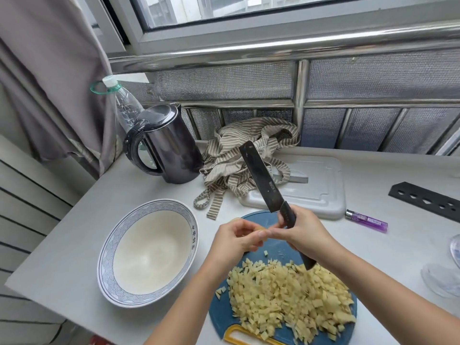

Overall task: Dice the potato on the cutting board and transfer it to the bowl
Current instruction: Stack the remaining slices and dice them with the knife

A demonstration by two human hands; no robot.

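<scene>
Covering the blue cutting board [220, 317], diced potato [291, 297] lies beside the bowl [108, 250].

Lighting was pretty good, soft daylight came in through the window [211, 8] up top, so only faint shadows sat beside the bowl [105, 260]. The steel rail [273, 47] had a bright glare streak, and the kettle [174, 150] caught reflections too. The wide lens bowed the edges hard, and the corners looked smeary
</scene>
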